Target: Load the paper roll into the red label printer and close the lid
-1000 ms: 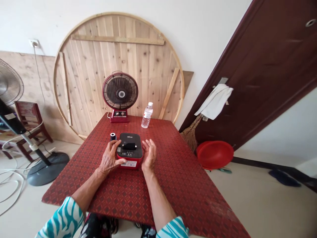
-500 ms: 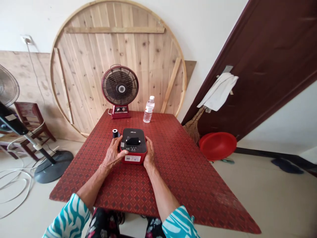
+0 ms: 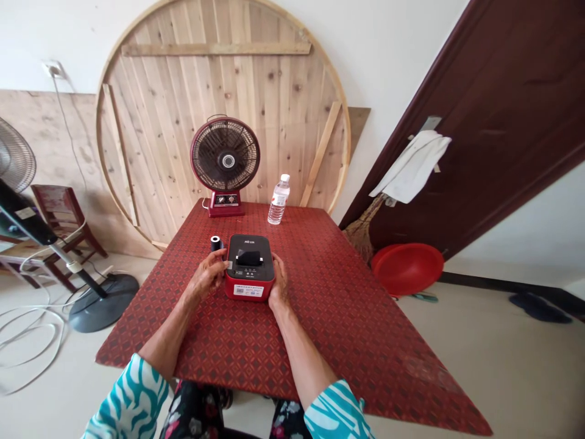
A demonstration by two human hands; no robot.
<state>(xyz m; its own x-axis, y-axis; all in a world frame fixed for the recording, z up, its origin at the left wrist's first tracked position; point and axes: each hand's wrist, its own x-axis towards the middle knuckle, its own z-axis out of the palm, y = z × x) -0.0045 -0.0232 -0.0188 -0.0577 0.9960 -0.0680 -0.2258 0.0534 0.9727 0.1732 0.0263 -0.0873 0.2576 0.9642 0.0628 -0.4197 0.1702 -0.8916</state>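
Note:
A red box with a black lid (image 3: 251, 242) rests on the table, with a white label on its front side. A dark oblong with white ends, whether a picture or a real item I cannot tell, shows on the lid. My right hand (image 3: 279, 286) is wrapped along the box's right side. At the left edge, my left hand (image 3: 208, 275) has its fingers stretched out, fingertips by a small grey patch on the lid's corner. Just behind my left fingertips stands a small black cylinder (image 3: 215, 244) with a white ring on top.
The table (image 3: 338, 341) has a red patterned cover. At its far side stand a red fan (image 3: 227, 210) and a water bottle (image 3: 278, 204). A floor fan (image 3: 105, 305) is to the left. On the right are a red basin (image 3: 406, 268) and a door with a white cloth (image 3: 414, 167).
My left hand has drawn back a little, its thumb leaving the lid, its fingers now at the lid's left edge. My right hand stays on the box. The view has shifted slightly.

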